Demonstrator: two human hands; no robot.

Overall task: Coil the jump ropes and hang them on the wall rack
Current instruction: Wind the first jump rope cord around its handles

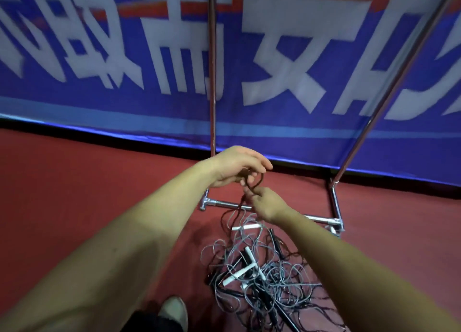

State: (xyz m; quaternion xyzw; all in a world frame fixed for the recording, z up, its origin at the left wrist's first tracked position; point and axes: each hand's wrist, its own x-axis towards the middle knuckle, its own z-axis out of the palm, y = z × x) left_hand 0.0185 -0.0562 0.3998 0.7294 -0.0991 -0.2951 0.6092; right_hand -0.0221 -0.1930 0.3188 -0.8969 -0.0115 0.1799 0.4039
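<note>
Floor (pixel 74 194): dull red, plain, no pattern. Banner (pixel 124 57) on the wall: saturated blue/violet ground, big white block characters, orange-red stripe across the top, lighter blue band near the bottom edge, black strip under it. Rack frame (pixel 212 82): bare chrome/silver tube, picks up red and blue reflections. Rope pile (pixel 262 269): mixed grey and black cords tangled together, white handles plus some black ones. Rope loop (pixel 254 183) between the hands: black. Shoe (pixel 173 309): off-white/beige. Trouser leg (pixel 152 323) at bottom edge: dark, near black.
</note>
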